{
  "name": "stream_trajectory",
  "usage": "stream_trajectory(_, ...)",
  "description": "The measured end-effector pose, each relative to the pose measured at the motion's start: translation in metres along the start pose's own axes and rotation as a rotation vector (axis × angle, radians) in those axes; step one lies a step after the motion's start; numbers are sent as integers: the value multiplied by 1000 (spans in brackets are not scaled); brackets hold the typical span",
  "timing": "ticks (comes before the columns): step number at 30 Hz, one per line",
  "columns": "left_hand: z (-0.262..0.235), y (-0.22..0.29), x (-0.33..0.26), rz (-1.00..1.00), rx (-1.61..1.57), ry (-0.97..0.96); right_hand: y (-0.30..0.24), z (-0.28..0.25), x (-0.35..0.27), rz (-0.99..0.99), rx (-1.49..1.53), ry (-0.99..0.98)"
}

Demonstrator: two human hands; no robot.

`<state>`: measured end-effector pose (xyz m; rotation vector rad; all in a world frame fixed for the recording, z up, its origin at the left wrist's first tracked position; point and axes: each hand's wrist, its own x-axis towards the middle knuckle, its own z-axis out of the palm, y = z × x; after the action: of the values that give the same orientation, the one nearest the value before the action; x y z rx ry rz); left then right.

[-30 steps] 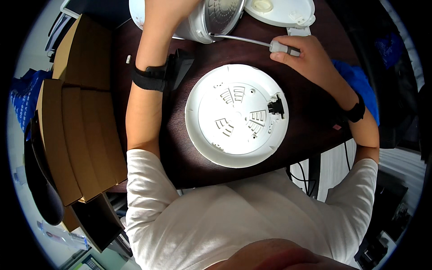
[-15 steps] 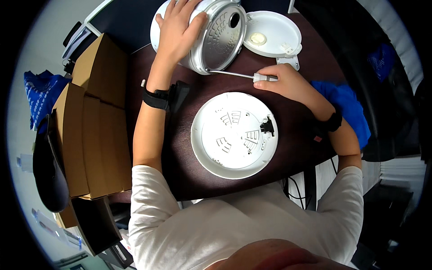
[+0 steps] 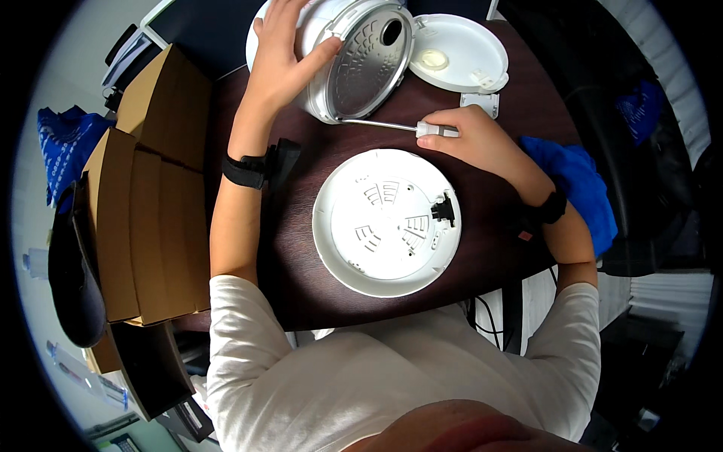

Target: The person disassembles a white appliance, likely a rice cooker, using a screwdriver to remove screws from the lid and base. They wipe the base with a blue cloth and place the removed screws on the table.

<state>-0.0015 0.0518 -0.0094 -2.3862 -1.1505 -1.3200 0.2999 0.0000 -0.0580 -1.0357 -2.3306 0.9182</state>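
Screwdriver [image 3: 428, 129] and appliance [image 3: 310, 96] meet near the far edge of the table [image 3: 290, 264], the tip touching or just beside the lower rim. The right hand [image 3: 473, 137] grasps the handle, thumb and fingers closed along it. It holds the shaft nearly level, pointing left, probably because the appliance lies on its side and the rim can be reached from there. Whether the tip sits in a screw or a gap is too small to tell.

The left hand [image 3: 282, 64] is spread over the white outer wall, its thumb toward the rim, not closed around anything. It seems to brace the rounded body, which could otherwise roll or slide under the tool. The tilt turns the metal face [image 3: 367, 71] to the right, toward the screwdriver side.

A lid [image 3: 471, 54] lies open to the right of the appliance, apparently out of the tool's way, with a small plate [image 3: 486, 105] at its near edge. A white disc [image 3: 392, 218] with slots and a black socket [image 3: 443, 209] lies flat nearer the person, between the forearms, perhaps so both arms can pass around it. Blue cloth [image 3: 576, 184] lies beside the right forearm.
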Motion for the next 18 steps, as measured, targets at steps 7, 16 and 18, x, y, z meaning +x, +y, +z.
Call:
stream_trajectory(7, -6, -1, -7, 20, -25, -60, -2, -1, 2, -19, 54, -16)
stream_trajectory(16, -2, 17, -14, -107, 158, -98, -2, -20, 3, 110, 49, 224)
stream_trajectory(18, -2, 17, -15, -103, 148, -97, -1, -24, 4, 140, 81, 239)
